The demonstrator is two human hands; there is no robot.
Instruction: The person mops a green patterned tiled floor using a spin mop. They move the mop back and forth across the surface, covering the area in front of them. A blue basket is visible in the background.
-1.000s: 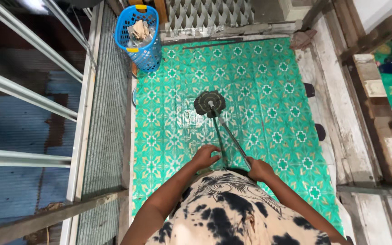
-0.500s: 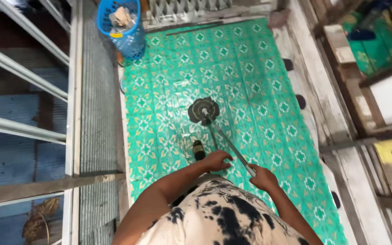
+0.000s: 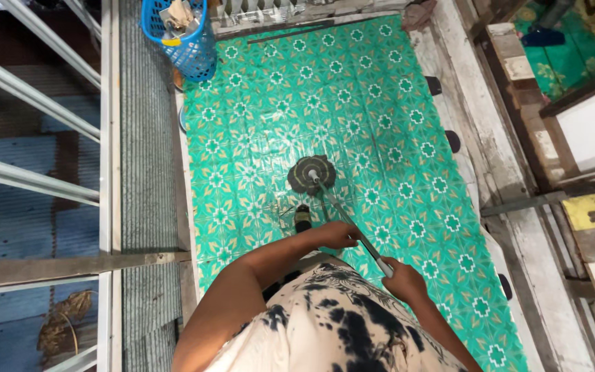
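Since a moment ago your mop head (image 3: 311,174) has slid a little nearer your feet on the green patterned floor mat (image 3: 380,103). At far left the blue basket (image 3: 180,38) stands by the railing. Your left hand (image 3: 337,235) curls around the mop handle (image 3: 349,224) mid-shaft, and your right hand (image 3: 403,281) grips its upper end tight.

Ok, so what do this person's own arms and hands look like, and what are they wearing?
Both arms are bare from the upper arm down, with no sleeves over the forearms. The left hand and right hand wear no gloves; no rings or watch show. The shirt is a cream tie-dye with black blotches and a dark line drawing near the hem.
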